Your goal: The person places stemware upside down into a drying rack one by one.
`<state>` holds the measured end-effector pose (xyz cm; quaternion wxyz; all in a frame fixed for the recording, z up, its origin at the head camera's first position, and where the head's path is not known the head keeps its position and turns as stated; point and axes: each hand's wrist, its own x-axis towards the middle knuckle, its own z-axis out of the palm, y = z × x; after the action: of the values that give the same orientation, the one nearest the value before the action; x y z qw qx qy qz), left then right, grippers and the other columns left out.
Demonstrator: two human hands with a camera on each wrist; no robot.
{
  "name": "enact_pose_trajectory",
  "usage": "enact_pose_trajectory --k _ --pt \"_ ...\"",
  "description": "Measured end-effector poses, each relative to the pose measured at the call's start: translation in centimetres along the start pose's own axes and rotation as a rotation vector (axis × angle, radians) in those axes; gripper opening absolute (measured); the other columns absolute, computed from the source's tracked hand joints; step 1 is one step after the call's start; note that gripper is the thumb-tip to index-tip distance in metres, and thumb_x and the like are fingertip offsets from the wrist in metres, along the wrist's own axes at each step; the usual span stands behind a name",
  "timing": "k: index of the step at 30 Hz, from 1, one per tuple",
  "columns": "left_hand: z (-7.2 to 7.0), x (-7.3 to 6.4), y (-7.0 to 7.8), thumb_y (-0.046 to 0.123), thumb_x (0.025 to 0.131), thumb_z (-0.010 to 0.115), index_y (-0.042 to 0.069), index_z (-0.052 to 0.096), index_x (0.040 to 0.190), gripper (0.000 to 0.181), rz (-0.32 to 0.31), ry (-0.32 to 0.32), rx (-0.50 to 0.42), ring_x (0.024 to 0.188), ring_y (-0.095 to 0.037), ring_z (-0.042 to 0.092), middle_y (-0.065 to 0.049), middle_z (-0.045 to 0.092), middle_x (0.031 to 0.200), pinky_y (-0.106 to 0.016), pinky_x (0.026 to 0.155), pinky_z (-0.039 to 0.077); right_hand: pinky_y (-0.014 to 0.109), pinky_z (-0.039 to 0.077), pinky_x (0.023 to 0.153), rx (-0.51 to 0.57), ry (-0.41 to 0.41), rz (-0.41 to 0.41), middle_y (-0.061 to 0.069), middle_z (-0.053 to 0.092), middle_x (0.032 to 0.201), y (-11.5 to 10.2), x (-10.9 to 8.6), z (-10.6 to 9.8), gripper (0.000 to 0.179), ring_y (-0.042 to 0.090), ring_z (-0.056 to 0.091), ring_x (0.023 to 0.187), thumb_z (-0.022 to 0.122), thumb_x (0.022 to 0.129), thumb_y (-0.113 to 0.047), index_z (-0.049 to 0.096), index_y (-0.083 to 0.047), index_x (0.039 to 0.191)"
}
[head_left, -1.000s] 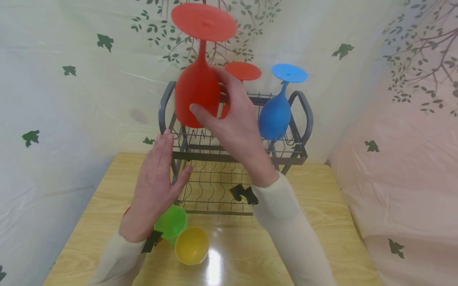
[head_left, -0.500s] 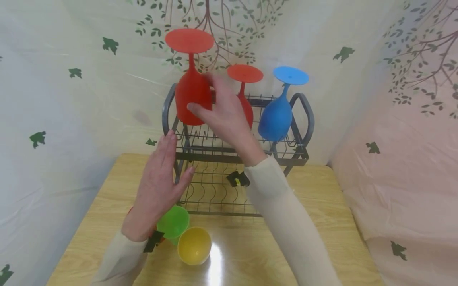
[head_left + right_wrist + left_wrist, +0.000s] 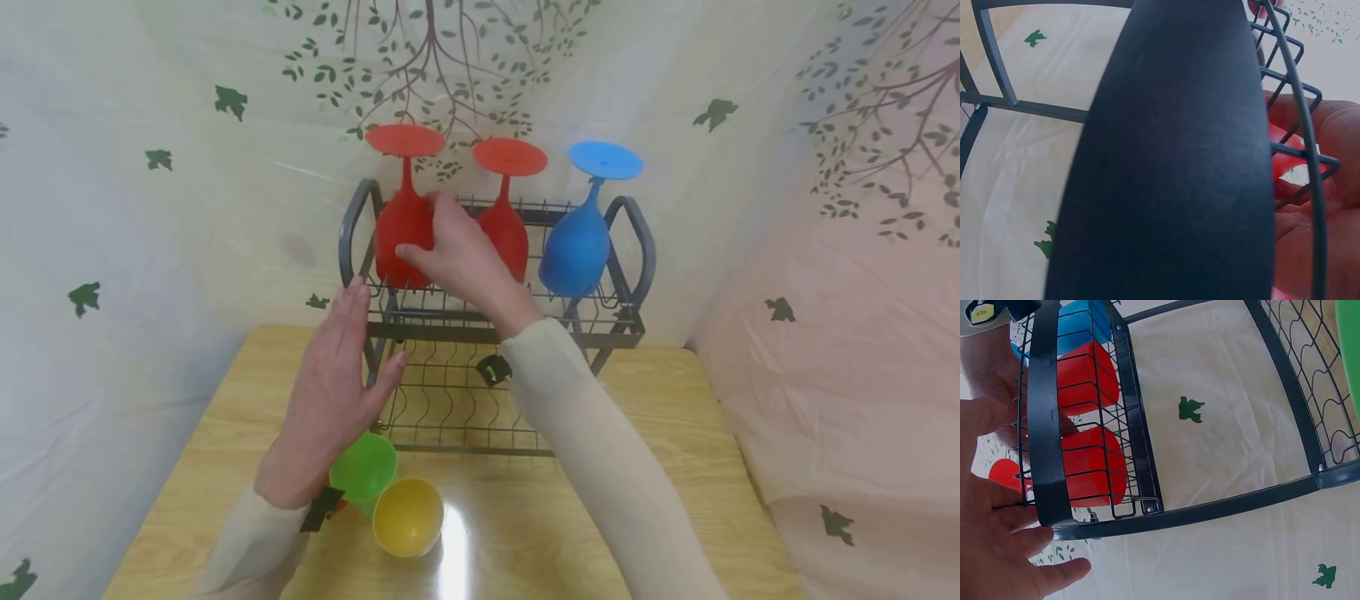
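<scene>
Two inverted red goblets [image 3: 399,233] on rack [image 3: 450,332], right fingers [image 3: 450,221] clamped round one, left fingers [image 3: 347,315] straight

Right hand [image 3: 471,257]: most fingers are hidden by the held red glass [image 3: 399,223] in the head view.
Middle red glass [image 3: 509,237]: bowl is partly covered by the right hand.
Orange-red object [image 3: 340,505]: mostly hidden beside the green cup [image 3: 363,468].
Green cup: cut off by the left wrist view's right edge.
Worktop [image 3: 693,433]: near edge is cut off.
</scene>
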<state>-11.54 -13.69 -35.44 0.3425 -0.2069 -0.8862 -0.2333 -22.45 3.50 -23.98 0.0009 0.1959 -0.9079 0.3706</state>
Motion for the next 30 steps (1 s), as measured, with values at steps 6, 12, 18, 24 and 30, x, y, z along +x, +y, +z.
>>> enact_pose_trajectory --k 6,12,18,24,30 --pt "-0.1 0.0 0.1 0.051 0.104 0.042 -0.005 0.026 0.16 0.081 -0.002 -0.004 0.005 0.152 -0.04 0.029 -0.023 0.033 0.164 -0.058 0.121 0.031 0.033 0.054 0.101 -0.019 -0.002 0.015 0.003 0.053 0.149 0.3 0.5 0.4 0.075 0.018 0.055 0.129 0.079 0.093 -0.027 0.037 -0.014 0.154" --pt "-0.1 0.1 0.1 0.049 0.102 0.045 -0.006 0.028 0.159 0.081 -0.009 -0.008 0.013 0.152 -0.04 0.03 -0.023 0.034 0.163 -0.059 0.119 0.032 0.032 0.055 0.099 -0.037 -0.006 0.019 0.004 0.053 0.148 0.4 0.7 0.7 0.076 0.018 0.055 0.128 0.079 0.092 -0.027 0.037 -0.013 0.154" --pt "0.0 -0.1 0.0 0.048 0.102 0.047 -0.004 0.026 0.161 0.081 -0.011 -0.018 0.012 0.153 -0.039 0.028 -0.022 0.032 0.165 -0.06 0.119 0.032 0.034 0.051 0.106 -0.025 0.02 -0.007 0.003 0.047 0.156 0.6 0.0 0.7 0.081 0.018 0.049 0.138 0.079 0.093 -0.029 0.034 -0.013 0.159" --pt "0.2 -0.3 0.0 0.054 0.105 0.04 -0.002 0.021 0.162 0.083 -0.001 -0.02 0.003 0.154 -0.038 0.027 -0.019 0.026 0.168 -0.056 0.122 0.029 0.037 0.049 0.109 0.01 0.108 -0.042 -0.005 0.044 0.16 0.5 -2.4 -0.2 0.079 0.015 0.044 0.143 0.075 0.095 -0.038 0.035 -0.021 0.161" --pt "-0.1 -0.3 0.5 0.051 0.103 0.048 -0.001 0.017 0.163 0.085 -0.017 -0.038 -0.028 0.156 -0.037 0.02 -0.016 0.014 0.172 -0.055 0.123 0.025 0.035 0.049 0.107 0.138 0.251 -0.171 -0.009 0.048 0.155 0.9 -6.3 -1.3 0.068 0.009 0.047 0.139 0.071 0.097 -0.038 0.043 -0.021 0.157"
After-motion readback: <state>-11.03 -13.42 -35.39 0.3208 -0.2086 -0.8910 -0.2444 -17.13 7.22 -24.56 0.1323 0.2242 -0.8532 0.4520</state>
